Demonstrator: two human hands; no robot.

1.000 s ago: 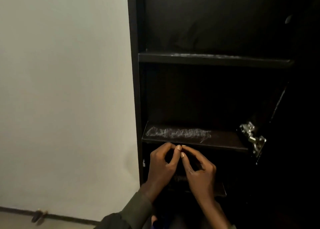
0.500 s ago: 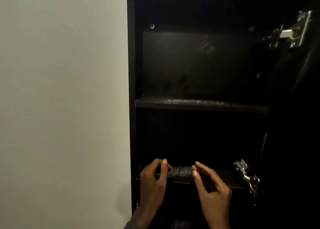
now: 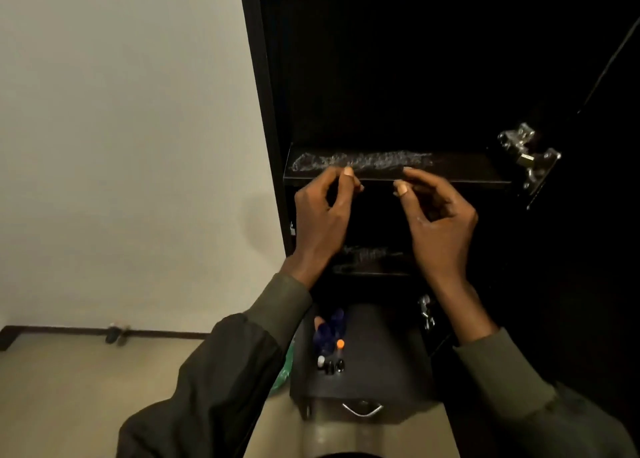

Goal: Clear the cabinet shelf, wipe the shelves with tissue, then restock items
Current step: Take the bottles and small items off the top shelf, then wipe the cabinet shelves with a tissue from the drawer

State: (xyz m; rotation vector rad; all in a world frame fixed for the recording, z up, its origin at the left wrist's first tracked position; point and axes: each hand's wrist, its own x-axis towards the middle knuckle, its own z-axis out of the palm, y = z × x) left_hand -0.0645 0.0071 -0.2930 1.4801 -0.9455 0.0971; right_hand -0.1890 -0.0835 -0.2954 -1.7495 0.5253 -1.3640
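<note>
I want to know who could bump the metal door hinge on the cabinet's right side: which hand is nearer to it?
The right hand. It sits below and to the left of the hinge, fingertips by the shelf edge. The left hand is farther left, near the cabinet's left wall.

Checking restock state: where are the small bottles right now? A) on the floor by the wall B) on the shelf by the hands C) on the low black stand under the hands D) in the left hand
C: the small bottles stand on top of the low black stand, below both hands; the shelf at hand height shows only a whitish smear.
</note>
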